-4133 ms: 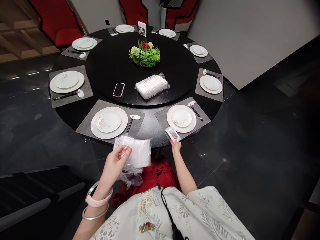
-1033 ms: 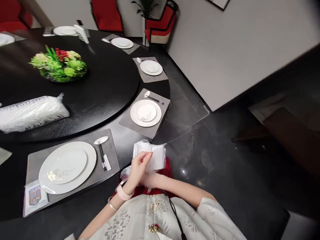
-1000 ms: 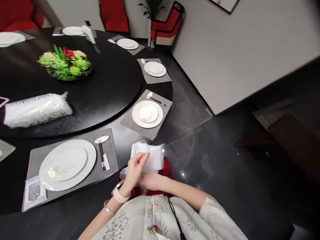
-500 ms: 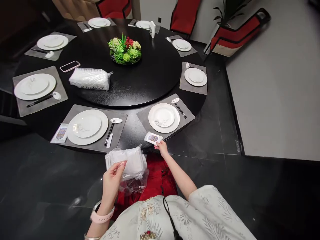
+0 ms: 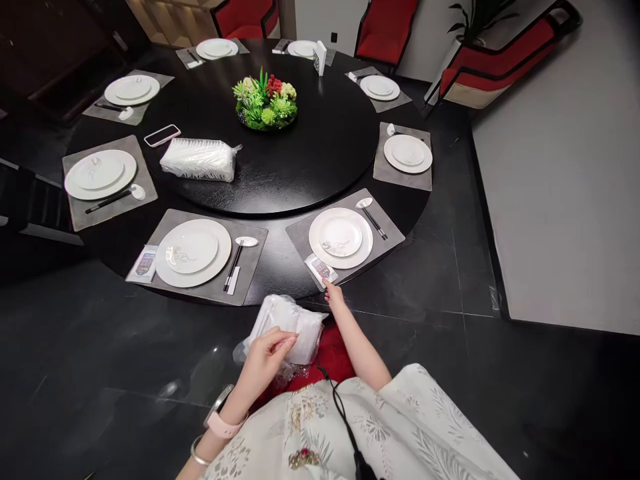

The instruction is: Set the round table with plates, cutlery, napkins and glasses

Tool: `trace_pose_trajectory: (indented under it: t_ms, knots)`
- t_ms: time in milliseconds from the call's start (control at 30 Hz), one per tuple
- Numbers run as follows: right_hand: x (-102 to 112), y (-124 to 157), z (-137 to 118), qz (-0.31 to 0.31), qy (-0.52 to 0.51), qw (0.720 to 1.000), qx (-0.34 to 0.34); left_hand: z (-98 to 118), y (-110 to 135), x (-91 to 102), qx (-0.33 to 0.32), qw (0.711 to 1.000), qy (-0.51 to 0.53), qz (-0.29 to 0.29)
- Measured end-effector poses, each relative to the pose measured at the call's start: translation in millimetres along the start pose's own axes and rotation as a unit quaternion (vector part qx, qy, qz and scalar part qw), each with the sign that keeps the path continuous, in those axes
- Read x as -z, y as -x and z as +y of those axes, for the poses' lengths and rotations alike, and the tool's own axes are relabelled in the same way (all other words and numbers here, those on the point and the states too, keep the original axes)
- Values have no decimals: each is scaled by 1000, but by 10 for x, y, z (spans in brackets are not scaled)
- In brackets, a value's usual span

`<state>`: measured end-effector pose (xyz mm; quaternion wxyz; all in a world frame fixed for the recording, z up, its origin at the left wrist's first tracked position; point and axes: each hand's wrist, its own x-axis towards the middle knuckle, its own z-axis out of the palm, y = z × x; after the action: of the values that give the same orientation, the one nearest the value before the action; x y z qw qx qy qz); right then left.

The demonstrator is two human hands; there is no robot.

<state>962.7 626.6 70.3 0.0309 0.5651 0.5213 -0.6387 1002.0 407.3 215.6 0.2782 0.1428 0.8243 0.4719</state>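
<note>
My left hand (image 5: 267, 357) grips a clear plastic bag of white packets (image 5: 290, 327), held low in front of my red skirt. My right hand (image 5: 334, 295) reaches to the table edge, its fingertips touching a small printed white packet (image 5: 321, 269) that lies on the grey placemat (image 5: 387, 230) beside the near right white plate (image 5: 341, 237). A matching packet (image 5: 145, 262) lies left of the near left plate (image 5: 193, 252).
The round black table (image 5: 280, 257) carries several place settings with chopsticks and spoons, a green and red flower centrepiece (image 5: 266, 103), a second bag of packets (image 5: 199, 159) and a phone (image 5: 162, 135). Red chairs (image 5: 385, 30) ring the far side. Dark glossy floor surrounds it.
My right hand pushed the printed packet further onto the placemat beside the near right plate and laid it flat. My left hand lowered the bag. The view shifted slightly right.
</note>
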Motion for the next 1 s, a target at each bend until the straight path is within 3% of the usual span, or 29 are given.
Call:
trace_pose_trajectory:
  t_ms: [67,100,133,200,233,267,333,400,467,533,600,733,833,933,1000]
  knots:
    - [188,219,-197,-58,-3,995,80,97,-50,-13,-31,998,-16,-54]
    - [287,357,-325,-118,14,981,152,150,-80,-20,-46,995,-22,-80]
    - [385,507,-465,-197,51,950,237,206,-114,-28,-60,992,-26,-107]
    - [574,801,-752,-364,199,828,377,325,-192,-58,-89,984,-31,-153]
    - [663,929,-883,-409,287,759,418,387,-235,-83,-103,979,-34,-173]
    - [750,1033,-996,-425,367,697,446,449,-280,-115,-117,974,-38,-190]
    - [930,1157,-1167,-394,484,614,484,571,-375,-205,-141,966,-46,-214]
    - [1131,1172,-1278,-354,542,575,502,683,-474,-330,-162,959,-47,-229]
    - [1350,1100,-1362,-340,562,553,512,789,-575,-491,-180,954,-42,-237]
    - [1570,966,-1447,-341,568,546,513,897,-676,-688,-189,952,-39,-236]
    - [1775,796,-1545,-348,564,559,499,1020,-775,-924,-189,955,-37,-224]
    - [2148,442,-1821,-417,489,618,453,1310,-945,-1485,-159,972,-20,-175]
    - [2446,123,-2199,-466,362,679,438,1526,-1030,-1921,-120,987,7,-103]
    - [2660,-476,-2720,-464,240,742,421,1694,-1077,-2298,-77,996,29,-36]
    - [2653,-1066,-3010,-460,239,750,412,1775,-1092,-2495,-56,998,33,-9]
